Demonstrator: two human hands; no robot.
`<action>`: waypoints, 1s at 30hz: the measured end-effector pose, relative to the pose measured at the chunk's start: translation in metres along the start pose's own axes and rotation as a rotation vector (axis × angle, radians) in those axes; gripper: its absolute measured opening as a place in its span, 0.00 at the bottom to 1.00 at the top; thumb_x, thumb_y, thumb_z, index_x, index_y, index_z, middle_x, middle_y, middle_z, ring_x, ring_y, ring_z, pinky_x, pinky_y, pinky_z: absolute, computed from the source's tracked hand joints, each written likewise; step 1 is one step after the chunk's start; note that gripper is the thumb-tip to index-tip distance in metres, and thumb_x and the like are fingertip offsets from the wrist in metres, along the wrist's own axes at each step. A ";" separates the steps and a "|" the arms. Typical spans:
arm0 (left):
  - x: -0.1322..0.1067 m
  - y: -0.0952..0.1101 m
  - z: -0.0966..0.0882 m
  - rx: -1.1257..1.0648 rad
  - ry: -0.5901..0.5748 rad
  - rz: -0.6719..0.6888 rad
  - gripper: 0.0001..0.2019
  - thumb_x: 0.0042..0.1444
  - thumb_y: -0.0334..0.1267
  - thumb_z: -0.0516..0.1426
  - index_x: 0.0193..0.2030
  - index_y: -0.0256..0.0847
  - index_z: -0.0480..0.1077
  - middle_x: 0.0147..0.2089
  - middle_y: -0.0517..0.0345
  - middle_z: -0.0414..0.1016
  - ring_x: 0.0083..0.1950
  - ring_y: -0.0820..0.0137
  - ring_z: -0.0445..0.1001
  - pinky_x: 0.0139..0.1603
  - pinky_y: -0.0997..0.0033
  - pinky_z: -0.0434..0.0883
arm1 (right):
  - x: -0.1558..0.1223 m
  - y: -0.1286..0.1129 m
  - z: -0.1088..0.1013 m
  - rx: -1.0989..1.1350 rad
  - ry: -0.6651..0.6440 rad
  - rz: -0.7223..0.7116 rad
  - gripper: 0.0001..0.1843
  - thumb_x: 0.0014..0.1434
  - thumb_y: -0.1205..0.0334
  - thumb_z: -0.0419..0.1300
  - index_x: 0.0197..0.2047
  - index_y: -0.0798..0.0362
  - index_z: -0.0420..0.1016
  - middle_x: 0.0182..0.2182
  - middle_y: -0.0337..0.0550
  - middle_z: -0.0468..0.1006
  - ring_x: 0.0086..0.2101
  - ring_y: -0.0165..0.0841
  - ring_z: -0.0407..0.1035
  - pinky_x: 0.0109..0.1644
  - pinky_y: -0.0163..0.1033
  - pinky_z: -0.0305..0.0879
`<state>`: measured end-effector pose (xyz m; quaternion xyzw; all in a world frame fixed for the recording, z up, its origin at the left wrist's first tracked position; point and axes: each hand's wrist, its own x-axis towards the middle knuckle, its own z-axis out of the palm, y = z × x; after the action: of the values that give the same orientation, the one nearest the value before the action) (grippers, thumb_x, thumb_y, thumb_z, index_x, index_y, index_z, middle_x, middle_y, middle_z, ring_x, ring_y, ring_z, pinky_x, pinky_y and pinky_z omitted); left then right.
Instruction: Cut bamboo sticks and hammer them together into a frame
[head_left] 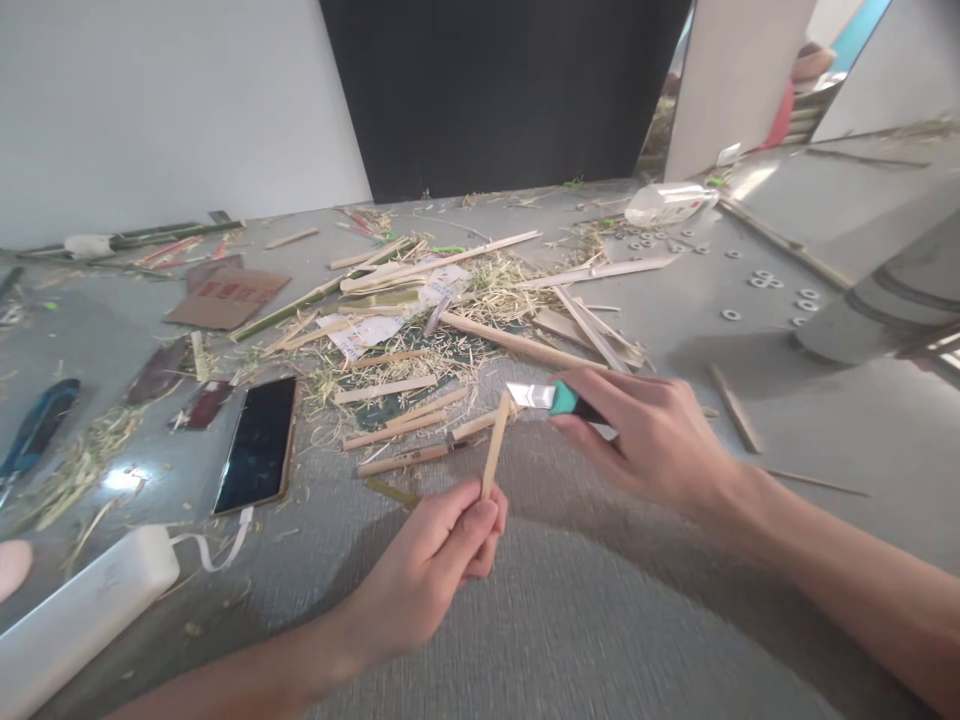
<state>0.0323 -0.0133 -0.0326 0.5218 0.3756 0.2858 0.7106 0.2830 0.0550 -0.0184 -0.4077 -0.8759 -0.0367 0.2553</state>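
My left hand [442,555] is closed around the lower end of a short bamboo stick [496,442], which points up and slightly right. My right hand [652,435] grips a utility knife [551,397] with a teal handle; its bare blade points left and sits just right of the stick's top end. Whether blade and stick touch is unclear. Both hands hover over a grey table [570,620]. Several cut bamboo pieces [409,430] lie on the table just beyond the stick.
A phone [259,443] lies face up at left, cabled to a white power bank [82,610]. Bamboo strips and shavings [450,300] litter the middle. Cardboard [225,297], a blue tool [34,425], a plastic bottle [667,203] and small metal washers [765,282] lie further out.
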 end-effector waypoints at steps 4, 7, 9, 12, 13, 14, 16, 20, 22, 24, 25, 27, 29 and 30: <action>0.002 -0.002 -0.002 0.065 0.058 0.017 0.18 0.74 0.51 0.47 0.38 0.40 0.62 0.26 0.68 0.54 0.26 0.77 0.51 0.27 0.71 0.50 | -0.002 -0.014 0.003 0.093 -0.102 -0.113 0.13 0.72 0.53 0.53 0.46 0.55 0.71 0.32 0.43 0.77 0.28 0.32 0.68 0.31 0.39 0.55; 0.002 -0.004 -0.003 0.120 0.082 0.023 0.19 0.74 0.52 0.47 0.37 0.40 0.62 0.25 0.68 0.54 0.26 0.77 0.51 0.27 0.71 0.51 | -0.003 -0.022 0.006 0.154 -0.191 -0.198 0.16 0.73 0.51 0.51 0.46 0.56 0.71 0.29 0.41 0.75 0.28 0.33 0.66 0.32 0.40 0.56; 0.001 -0.003 -0.002 0.132 0.074 0.027 0.19 0.74 0.51 0.47 0.37 0.40 0.62 0.25 0.68 0.54 0.26 0.77 0.51 0.27 0.71 0.51 | -0.002 -0.020 0.005 0.140 -0.175 -0.177 0.16 0.73 0.52 0.52 0.46 0.56 0.71 0.30 0.41 0.75 0.28 0.33 0.67 0.31 0.40 0.54; 0.001 0.000 -0.001 0.111 0.053 0.028 0.19 0.75 0.51 0.46 0.38 0.40 0.62 0.26 0.68 0.54 0.26 0.77 0.50 0.27 0.71 0.51 | -0.002 -0.010 0.002 0.054 -0.088 -0.053 0.14 0.72 0.53 0.53 0.46 0.55 0.72 0.32 0.42 0.77 0.28 0.32 0.68 0.30 0.39 0.52; 0.001 0.000 -0.001 0.105 0.049 0.025 0.18 0.75 0.51 0.46 0.38 0.40 0.62 0.25 0.68 0.54 0.26 0.76 0.50 0.27 0.71 0.50 | -0.003 -0.008 0.001 0.035 -0.074 -0.023 0.14 0.72 0.53 0.53 0.46 0.55 0.72 0.33 0.42 0.77 0.28 0.32 0.68 0.30 0.39 0.51; 0.002 0.000 0.000 0.097 0.048 0.023 0.18 0.75 0.51 0.46 0.38 0.40 0.62 0.25 0.68 0.54 0.26 0.76 0.50 0.26 0.71 0.50 | -0.003 -0.008 0.001 0.036 -0.074 -0.020 0.14 0.72 0.53 0.53 0.47 0.55 0.72 0.33 0.42 0.77 0.28 0.32 0.68 0.30 0.39 0.51; 0.002 0.000 0.000 0.088 0.051 0.020 0.18 0.75 0.51 0.46 0.38 0.41 0.61 0.25 0.68 0.54 0.26 0.76 0.50 0.26 0.71 0.50 | -0.003 -0.011 0.002 0.087 -0.113 -0.086 0.14 0.72 0.53 0.53 0.47 0.55 0.72 0.32 0.41 0.76 0.28 0.32 0.67 0.30 0.39 0.53; 0.002 -0.002 0.000 0.108 0.062 0.038 0.19 0.75 0.51 0.46 0.35 0.41 0.60 0.26 0.68 0.53 0.26 0.76 0.49 0.27 0.70 0.50 | -0.003 -0.017 0.004 0.175 -0.179 -0.207 0.16 0.73 0.52 0.52 0.47 0.56 0.72 0.29 0.40 0.74 0.27 0.32 0.66 0.31 0.40 0.55; 0.002 -0.002 0.001 0.105 0.055 0.042 0.19 0.75 0.51 0.46 0.36 0.40 0.60 0.26 0.67 0.53 0.26 0.76 0.49 0.27 0.70 0.49 | -0.001 -0.012 0.002 0.128 -0.121 -0.144 0.15 0.72 0.53 0.53 0.46 0.56 0.72 0.30 0.40 0.75 0.27 0.31 0.66 0.30 0.39 0.54; 0.002 -0.001 0.001 0.085 0.043 0.028 0.19 0.75 0.51 0.46 0.36 0.40 0.61 0.26 0.67 0.53 0.26 0.76 0.49 0.27 0.70 0.49 | 0.000 -0.006 0.001 0.056 -0.056 -0.056 0.13 0.72 0.54 0.53 0.46 0.55 0.72 0.31 0.41 0.76 0.26 0.30 0.66 0.29 0.39 0.52; 0.002 0.000 0.001 0.079 0.039 0.020 0.19 0.75 0.51 0.46 0.37 0.40 0.61 0.26 0.67 0.53 0.26 0.76 0.49 0.27 0.70 0.49 | 0.000 -0.005 0.000 0.035 -0.045 -0.033 0.13 0.72 0.54 0.53 0.46 0.55 0.72 0.31 0.41 0.76 0.26 0.30 0.66 0.29 0.39 0.52; 0.001 0.000 0.000 0.075 0.042 0.013 0.19 0.75 0.51 0.46 0.37 0.40 0.61 0.26 0.67 0.53 0.26 0.77 0.49 0.27 0.70 0.49 | 0.000 -0.006 0.001 0.064 -0.073 -0.075 0.13 0.72 0.54 0.53 0.46 0.55 0.72 0.31 0.41 0.76 0.27 0.31 0.66 0.30 0.39 0.53; 0.001 -0.001 0.000 0.084 0.046 0.014 0.19 0.74 0.51 0.46 0.37 0.40 0.61 0.26 0.67 0.53 0.26 0.76 0.49 0.27 0.70 0.49 | -0.001 -0.011 0.003 0.141 -0.153 -0.175 0.15 0.72 0.52 0.52 0.46 0.56 0.71 0.30 0.41 0.75 0.27 0.31 0.66 0.31 0.39 0.55; 0.001 -0.002 0.000 0.087 0.047 0.017 0.19 0.74 0.52 0.46 0.37 0.40 0.61 0.26 0.67 0.53 0.26 0.76 0.48 0.27 0.70 0.49 | -0.001 -0.013 0.003 0.165 -0.179 -0.215 0.16 0.72 0.51 0.52 0.46 0.55 0.71 0.30 0.41 0.75 0.27 0.32 0.66 0.31 0.39 0.56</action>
<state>0.0328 -0.0133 -0.0345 0.5484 0.4001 0.2874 0.6757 0.2730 0.0467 -0.0196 -0.2908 -0.9338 0.0449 0.2036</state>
